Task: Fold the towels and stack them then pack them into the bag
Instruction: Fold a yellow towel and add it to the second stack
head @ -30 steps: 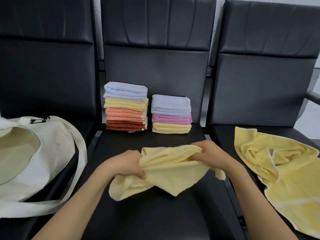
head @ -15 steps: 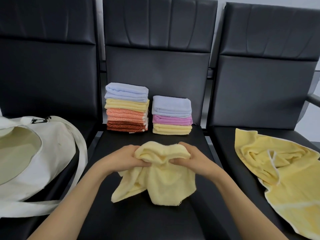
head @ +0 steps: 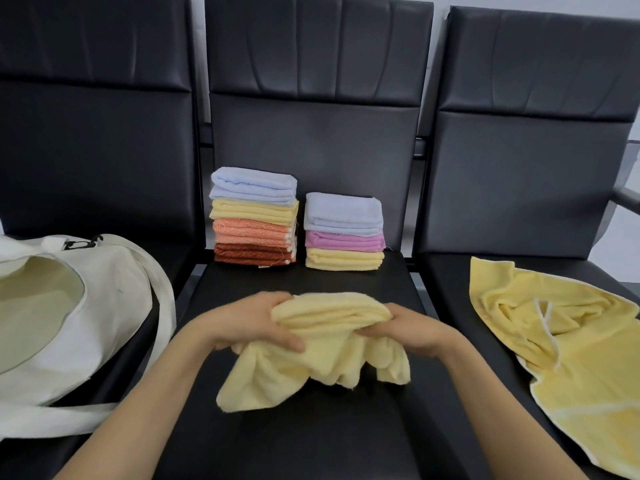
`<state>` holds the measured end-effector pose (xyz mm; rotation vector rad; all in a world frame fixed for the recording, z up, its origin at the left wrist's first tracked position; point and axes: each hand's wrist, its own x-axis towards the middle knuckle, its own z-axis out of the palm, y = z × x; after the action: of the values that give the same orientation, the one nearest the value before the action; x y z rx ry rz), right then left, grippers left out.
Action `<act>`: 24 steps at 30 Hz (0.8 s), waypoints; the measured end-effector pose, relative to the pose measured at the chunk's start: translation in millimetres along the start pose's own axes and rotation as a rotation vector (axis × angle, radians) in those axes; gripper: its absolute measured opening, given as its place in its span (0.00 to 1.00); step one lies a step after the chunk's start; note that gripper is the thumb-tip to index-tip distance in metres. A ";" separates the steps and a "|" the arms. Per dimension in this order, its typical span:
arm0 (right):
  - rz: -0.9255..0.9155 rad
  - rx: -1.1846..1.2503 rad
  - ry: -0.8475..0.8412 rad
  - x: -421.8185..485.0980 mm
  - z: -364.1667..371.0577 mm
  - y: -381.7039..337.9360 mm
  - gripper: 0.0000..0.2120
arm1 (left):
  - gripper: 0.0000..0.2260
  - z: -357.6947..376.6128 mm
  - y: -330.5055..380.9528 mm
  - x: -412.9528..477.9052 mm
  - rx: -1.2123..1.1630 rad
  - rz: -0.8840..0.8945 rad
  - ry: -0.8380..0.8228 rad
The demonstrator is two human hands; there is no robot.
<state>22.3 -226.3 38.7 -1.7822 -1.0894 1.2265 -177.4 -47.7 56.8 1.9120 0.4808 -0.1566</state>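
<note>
A: Where does everything lie?

B: The bag (head: 86,306) gapes well out beyond the left hand (head: 256,327). That hand grips the bunched pale towel (head: 311,362), whose loose end droops to the seat (head: 311,427). The right hand (head: 412,336) curls its fingers round the same bunch, close alongside.

A: And to fold it neatly?

B: I'd find two corners and spread the hands until the edge runs straight. Then halve it to match the shorter stack (head: 344,232), just ahead of the right hand. A loose towel (head: 561,341) waits further right.
</note>
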 end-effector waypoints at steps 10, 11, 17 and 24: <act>-0.102 0.323 -0.104 -10.0 -10.9 -14.0 0.23 | 0.15 9.0 -8.0 8.1 0.132 0.009 0.099; -0.095 0.245 -0.119 -11.7 -13.9 -15.2 0.25 | 0.16 9.0 -6.1 7.2 0.050 0.046 0.127; 0.154 -0.539 -0.084 -14.8 -16.4 -12.5 0.21 | 0.18 16.8 11.6 3.7 -0.359 0.103 0.077; -0.011 -0.928 0.651 -8.2 -15.2 -4.7 0.13 | 0.20 24.5 7.4 15.7 0.209 -0.157 -0.105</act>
<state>34.0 -233.3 50.3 -2.5609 -1.3353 0.0022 -157.3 -68.4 48.4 2.0565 0.5617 -0.4222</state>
